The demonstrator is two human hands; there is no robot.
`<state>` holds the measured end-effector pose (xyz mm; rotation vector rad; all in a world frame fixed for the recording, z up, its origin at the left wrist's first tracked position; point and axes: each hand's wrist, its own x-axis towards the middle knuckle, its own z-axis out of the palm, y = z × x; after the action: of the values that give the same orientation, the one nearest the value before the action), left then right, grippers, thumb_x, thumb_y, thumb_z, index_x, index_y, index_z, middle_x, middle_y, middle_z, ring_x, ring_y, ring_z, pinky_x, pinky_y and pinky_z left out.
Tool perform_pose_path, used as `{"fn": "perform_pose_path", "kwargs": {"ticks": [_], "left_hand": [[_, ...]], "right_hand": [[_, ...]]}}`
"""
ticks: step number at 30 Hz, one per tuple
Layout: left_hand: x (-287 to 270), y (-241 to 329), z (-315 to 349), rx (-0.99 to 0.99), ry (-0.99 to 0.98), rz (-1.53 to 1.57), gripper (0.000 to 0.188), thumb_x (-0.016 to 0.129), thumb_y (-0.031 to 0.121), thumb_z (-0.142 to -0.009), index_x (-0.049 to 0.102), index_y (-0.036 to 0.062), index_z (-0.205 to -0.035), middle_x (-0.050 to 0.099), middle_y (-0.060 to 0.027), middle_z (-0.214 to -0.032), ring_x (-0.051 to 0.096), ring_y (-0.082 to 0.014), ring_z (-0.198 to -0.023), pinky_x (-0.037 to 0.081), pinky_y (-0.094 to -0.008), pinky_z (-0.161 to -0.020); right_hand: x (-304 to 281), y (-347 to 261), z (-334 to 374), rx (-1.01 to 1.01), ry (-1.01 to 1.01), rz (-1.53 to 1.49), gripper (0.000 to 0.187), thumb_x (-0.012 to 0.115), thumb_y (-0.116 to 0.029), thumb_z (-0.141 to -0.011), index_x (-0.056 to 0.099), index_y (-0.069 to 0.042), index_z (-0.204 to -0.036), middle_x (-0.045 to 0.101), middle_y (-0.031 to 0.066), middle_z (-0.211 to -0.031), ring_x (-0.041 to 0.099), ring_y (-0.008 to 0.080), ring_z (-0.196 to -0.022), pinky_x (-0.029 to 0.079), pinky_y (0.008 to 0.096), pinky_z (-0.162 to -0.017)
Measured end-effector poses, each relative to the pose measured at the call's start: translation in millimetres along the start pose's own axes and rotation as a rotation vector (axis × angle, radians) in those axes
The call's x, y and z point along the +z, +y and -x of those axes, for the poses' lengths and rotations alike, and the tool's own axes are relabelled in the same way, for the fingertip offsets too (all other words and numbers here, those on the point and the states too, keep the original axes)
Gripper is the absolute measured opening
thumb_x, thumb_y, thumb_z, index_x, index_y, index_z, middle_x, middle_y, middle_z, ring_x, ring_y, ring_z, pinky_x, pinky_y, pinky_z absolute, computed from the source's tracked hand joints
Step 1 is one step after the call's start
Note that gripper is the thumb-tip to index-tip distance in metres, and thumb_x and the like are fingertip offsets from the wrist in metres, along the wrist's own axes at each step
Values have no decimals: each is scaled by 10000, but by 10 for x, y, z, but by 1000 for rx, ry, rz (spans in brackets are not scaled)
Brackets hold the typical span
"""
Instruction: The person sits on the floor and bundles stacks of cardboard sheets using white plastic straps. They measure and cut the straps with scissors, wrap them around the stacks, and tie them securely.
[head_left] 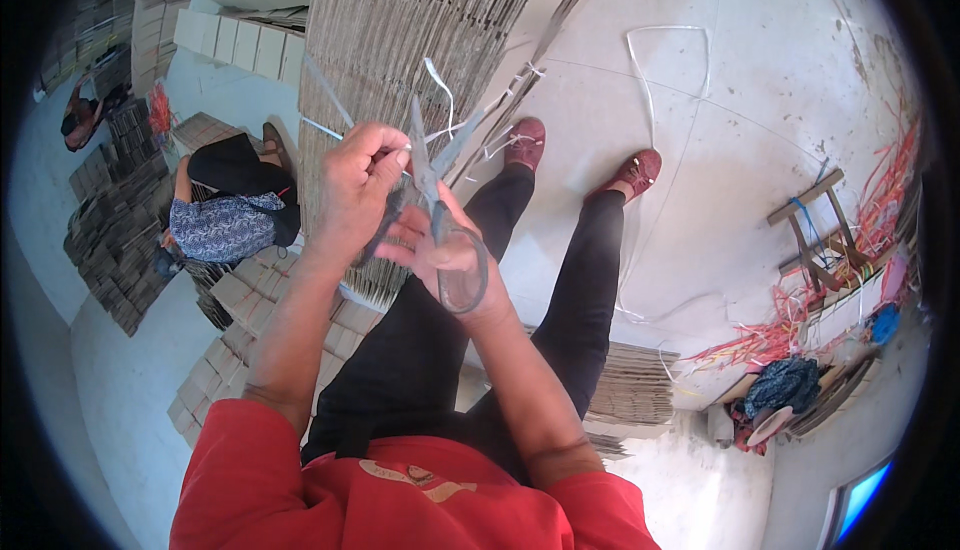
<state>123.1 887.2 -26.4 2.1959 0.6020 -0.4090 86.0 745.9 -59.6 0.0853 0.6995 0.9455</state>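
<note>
Wdn stool [806,198], red strips [762,340] nr it — dk-blue cloth [783,386], co-worker [240,200] w/ patterned top [222,232]

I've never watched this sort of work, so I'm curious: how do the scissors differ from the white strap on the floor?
The scissors are held up in the right hand; the white strap lies on the floor. The scissors have grey blades, spread apart; the strap is one thin white band. The scissors' blades are straight, while the strap bends and curves.

The scissors [426,172] look smooth metal, the strap [322,129] glossy plastic, the cardboard stack [400,25] matt and rough.
</note>
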Motion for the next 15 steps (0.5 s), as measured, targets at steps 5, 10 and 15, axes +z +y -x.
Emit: {"fn": "perform_pose_path", "kwargs": {"ticks": [5, 10, 15], "left_hand": [[-86, 29, -28, 94, -48, -114, 72, 606, -3, -796, 587, -16, -864, 545, -34, -749, 521, -97, -694, 425, -226, -653], [-154, 53, -59, 146, -73, -218, 96, 650, 6, -755, 598, -16, -833, 544, -47, -755, 532, -129, -683, 427, -250, -642], [-218, 68, -96, 91, -107, -227, 113, 669, 13, -738, 604, -17, -825, 546, -48, -746, 533, -128, -666, 427, -255, -624]], "right_hand": [[-87, -45, 142, 18, -123, 92, 764, 559, -31, -604, 321, -69, -1329, 544, 140, -956, 571, 238, -922, 444, 343, -870], [-336, -58, 294, -38, -28, 325, 472, 656, -230, -757, 437, -63, -1141, 530, 84, -874, 573, 179, -829, 474, 321, -793], [-337, -103, 241, -22, -9, 532, 433, 653, -310, -796, 468, -41, -1081, 489, 40, -826, 540, 126, -700, 483, 277, -677]]}}
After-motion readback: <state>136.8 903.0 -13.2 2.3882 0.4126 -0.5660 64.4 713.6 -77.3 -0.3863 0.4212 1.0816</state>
